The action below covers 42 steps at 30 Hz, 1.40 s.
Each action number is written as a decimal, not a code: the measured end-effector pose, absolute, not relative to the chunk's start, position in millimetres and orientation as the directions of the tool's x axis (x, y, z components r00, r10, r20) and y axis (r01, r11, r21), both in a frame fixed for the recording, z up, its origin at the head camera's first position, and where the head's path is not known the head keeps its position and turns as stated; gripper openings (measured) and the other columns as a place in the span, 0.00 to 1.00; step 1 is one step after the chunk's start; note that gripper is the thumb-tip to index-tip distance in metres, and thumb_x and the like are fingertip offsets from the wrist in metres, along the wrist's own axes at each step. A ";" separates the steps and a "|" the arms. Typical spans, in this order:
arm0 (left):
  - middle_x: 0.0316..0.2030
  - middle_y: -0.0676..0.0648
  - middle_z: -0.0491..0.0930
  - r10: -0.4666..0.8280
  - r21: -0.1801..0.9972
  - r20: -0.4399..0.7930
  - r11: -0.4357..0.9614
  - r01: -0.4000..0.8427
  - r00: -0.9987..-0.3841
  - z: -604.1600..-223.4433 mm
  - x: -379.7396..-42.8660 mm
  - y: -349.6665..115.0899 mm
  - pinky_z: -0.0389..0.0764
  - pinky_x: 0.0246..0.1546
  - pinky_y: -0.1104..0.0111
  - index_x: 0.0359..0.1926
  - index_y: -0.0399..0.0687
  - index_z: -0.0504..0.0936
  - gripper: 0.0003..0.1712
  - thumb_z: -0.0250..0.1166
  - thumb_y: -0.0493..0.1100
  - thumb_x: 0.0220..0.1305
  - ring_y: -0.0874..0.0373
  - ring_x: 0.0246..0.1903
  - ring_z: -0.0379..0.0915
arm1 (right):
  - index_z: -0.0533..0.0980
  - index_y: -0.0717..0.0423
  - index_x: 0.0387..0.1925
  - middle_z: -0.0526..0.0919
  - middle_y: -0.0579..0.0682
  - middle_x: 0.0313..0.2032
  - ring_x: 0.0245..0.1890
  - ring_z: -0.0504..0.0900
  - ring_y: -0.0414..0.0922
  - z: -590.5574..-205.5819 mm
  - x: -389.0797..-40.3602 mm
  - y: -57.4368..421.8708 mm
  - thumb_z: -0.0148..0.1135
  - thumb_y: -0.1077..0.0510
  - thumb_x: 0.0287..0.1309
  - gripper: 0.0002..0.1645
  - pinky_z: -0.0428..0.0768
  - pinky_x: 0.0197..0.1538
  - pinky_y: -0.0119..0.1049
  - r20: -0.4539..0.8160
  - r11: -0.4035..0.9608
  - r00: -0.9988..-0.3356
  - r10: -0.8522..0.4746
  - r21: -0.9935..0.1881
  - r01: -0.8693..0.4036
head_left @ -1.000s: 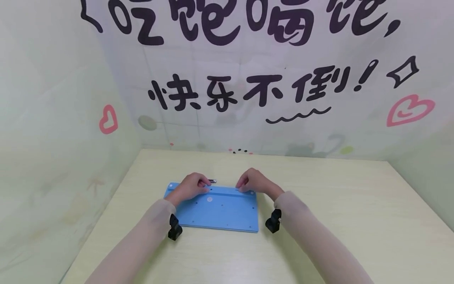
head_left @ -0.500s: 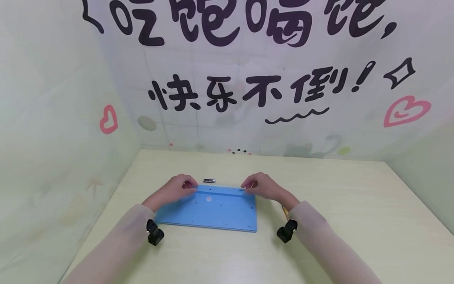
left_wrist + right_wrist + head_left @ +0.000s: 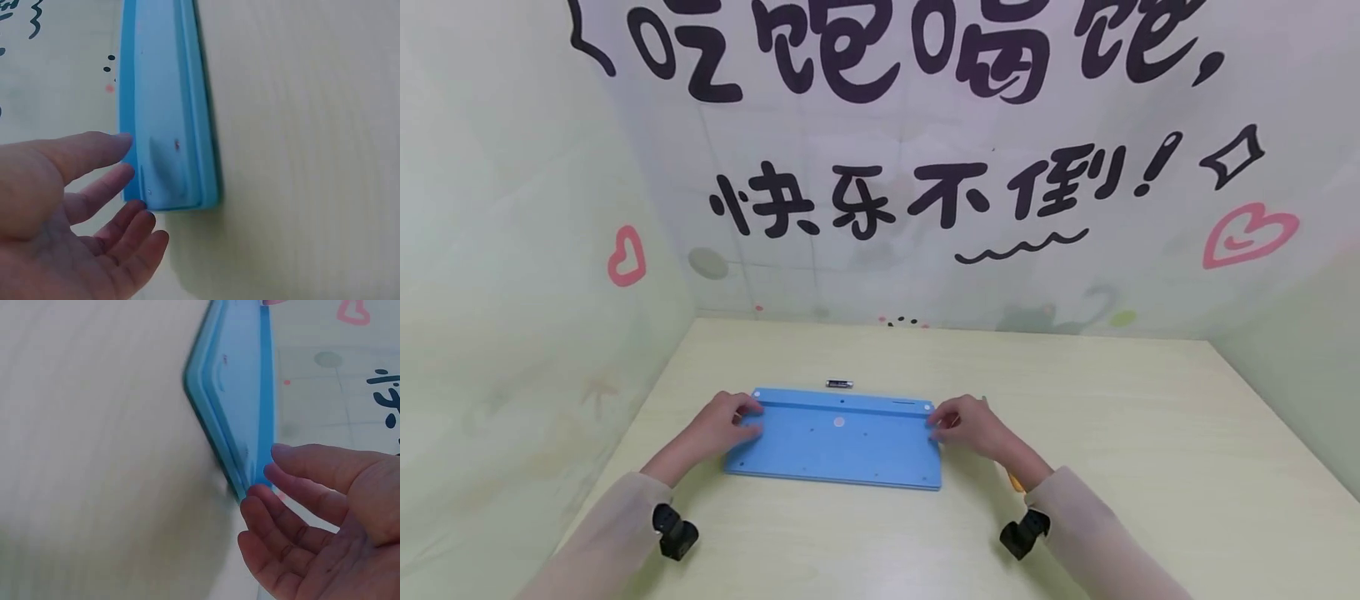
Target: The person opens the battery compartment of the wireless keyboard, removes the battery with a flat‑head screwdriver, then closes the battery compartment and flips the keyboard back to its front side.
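Observation:
A blue keyboard [image 3: 838,446] lies underside up on the table, its raised bar along the far edge and small screw holes dotting its back. At its left end is my left hand [image 3: 718,427], fingers loosely bent with the tips right at the edge. My right hand [image 3: 972,427] is at the opposite end in much the same pose. In the left wrist view, the thumb and fingers of the left hand [image 3: 94,206] are spread beside the keyboard's corner. The right wrist view has the right hand's fingertips [image 3: 253,492] overlapping the near corner of the keyboard [image 3: 240,394].
Just beyond the keyboard's far edge lies a small black-and-silver battery [image 3: 839,384]. An orange-ended thing [image 3: 1015,482] is mostly hidden by the right wrist. Printed cloth walls [image 3: 865,283] rise behind the pale wooden table [image 3: 1112,433] and along its sides.
Both hands have slid apart along the keyboard, the left hand to its left end and the right hand to its right end. The battery and part of the orange-ended thing have come into sight.

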State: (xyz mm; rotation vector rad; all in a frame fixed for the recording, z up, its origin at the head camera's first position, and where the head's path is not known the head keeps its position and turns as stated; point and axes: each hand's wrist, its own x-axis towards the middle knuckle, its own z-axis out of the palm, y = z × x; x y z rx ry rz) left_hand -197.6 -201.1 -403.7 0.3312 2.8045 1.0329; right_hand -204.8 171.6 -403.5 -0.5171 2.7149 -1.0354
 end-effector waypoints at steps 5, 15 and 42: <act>0.43 0.33 0.66 0.183 0.659 -0.115 0.750 0.063 -0.976 -409.7 -192.2 -207.0 0.72 0.41 0.53 0.49 0.32 0.72 0.20 0.63 0.35 0.57 0.43 0.41 0.66 | 0.79 0.61 0.35 0.77 0.47 0.27 0.28 0.73 0.41 -410.2 -196.4 166.4 0.68 0.64 0.47 0.11 0.74 0.33 0.36 -0.092 0.701 -0.955 -0.283 -0.699 -0.141; 0.46 0.33 0.70 0.122 0.718 -0.137 0.696 -0.014 -0.983 -422.6 -194.0 -208.5 0.72 0.41 0.57 0.53 0.32 0.71 0.23 0.64 0.35 0.57 0.45 0.41 0.66 | 0.75 0.61 0.43 0.76 0.50 0.31 0.30 0.73 0.44 -424.5 -188.0 152.7 0.71 0.61 0.45 0.22 0.76 0.33 0.35 -0.085 0.708 -0.984 -0.155 -0.705 -0.051; 0.49 0.38 0.73 0.139 0.904 -0.115 0.426 -0.046 -0.984 -411.6 -183.8 -229.2 0.77 0.41 0.65 0.56 0.34 0.73 0.22 0.58 0.42 0.64 0.52 0.44 0.72 | 0.73 0.64 0.47 0.73 0.54 0.33 0.30 0.72 0.46 -419.4 -188.1 150.8 0.69 0.65 0.46 0.24 0.75 0.32 0.36 -0.206 0.555 -0.973 -0.102 -0.824 0.116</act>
